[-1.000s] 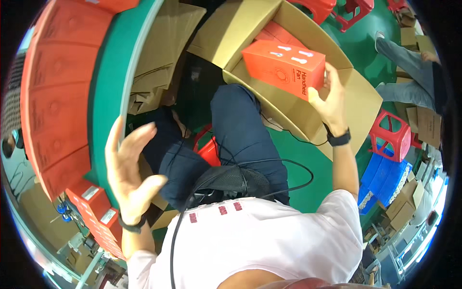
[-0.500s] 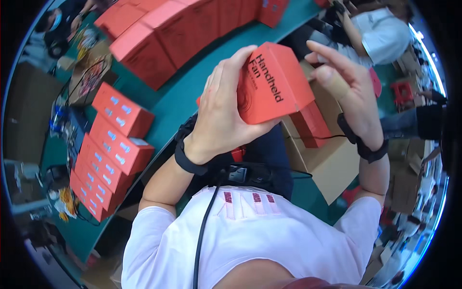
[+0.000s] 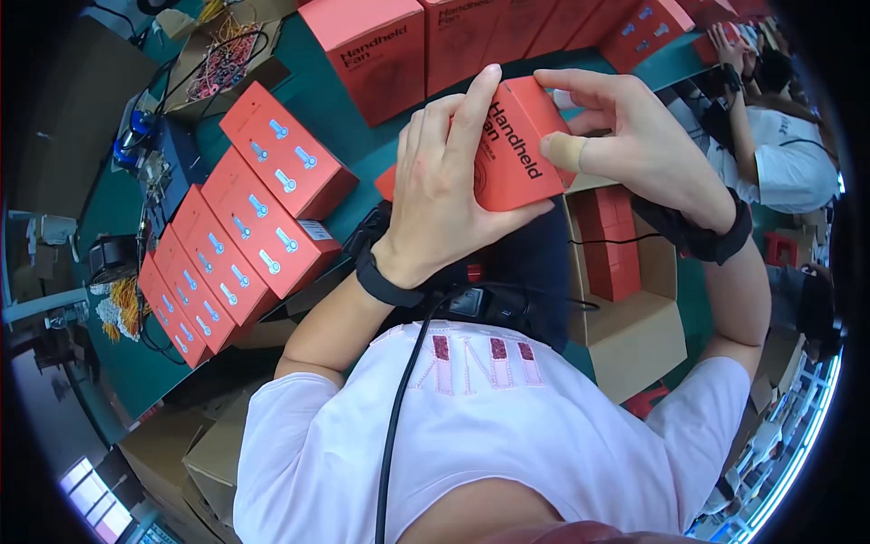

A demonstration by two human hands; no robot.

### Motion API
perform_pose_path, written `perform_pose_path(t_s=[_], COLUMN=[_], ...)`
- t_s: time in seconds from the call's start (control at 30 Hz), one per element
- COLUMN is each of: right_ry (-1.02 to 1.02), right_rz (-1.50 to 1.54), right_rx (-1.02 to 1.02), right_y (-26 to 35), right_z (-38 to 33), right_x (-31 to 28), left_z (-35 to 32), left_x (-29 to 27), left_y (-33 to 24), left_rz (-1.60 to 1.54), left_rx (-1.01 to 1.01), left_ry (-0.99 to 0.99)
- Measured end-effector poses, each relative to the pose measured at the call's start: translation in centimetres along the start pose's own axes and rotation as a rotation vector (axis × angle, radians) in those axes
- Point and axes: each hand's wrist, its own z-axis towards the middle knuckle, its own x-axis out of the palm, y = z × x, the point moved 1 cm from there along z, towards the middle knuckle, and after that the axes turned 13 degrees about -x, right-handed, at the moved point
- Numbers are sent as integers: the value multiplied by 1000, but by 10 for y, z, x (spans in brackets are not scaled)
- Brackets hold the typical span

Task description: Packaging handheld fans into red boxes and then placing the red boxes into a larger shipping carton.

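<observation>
A small red cardboard box (image 3: 518,150) with black print is held up in front of my chest. My left hand (image 3: 437,186) wraps its left side, thumb along the lower edge and fingers over the upper part. At the box's right end is my right hand (image 3: 639,136), its bandaged thumb against the near edge and its index finger at the top corner. The end face between those fingers is mostly hidden. Below my right hand stands an open brown carton (image 3: 637,349) with several red boxes (image 3: 612,258) inside.
On the green table (image 3: 299,86), a stepped row of red boxes (image 3: 258,213) lies at left. More upright red boxes (image 3: 376,59) line the back. A carton of coloured parts (image 3: 227,63) sits at far left. Another person (image 3: 788,150) works at upper right. A black cable (image 3: 390,435) crosses my shirt.
My right hand has closed in from apart and now touches the box's right end. The left hand keeps its hold. The whole view has shifted, bringing the table boxes nearer.
</observation>
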Motion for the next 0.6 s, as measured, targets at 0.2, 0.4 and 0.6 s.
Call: perform_pose_path(t_s=[0.2,0.4,0.6], right_ry=[103,77,-77], right_rz=[36,110,83], right_rx=[-129,-179,-193], right_y=[2,-6,-19], right_z=[6,-17,-46], right_x=[-5,0,14], left_z=[8,6,-6], left_x=[6,6,7], left_y=[-13,-14,-21], left_rz=[-15,-148,-21], left_rx=[0,41,132], left_ry=[-85,-53,116])
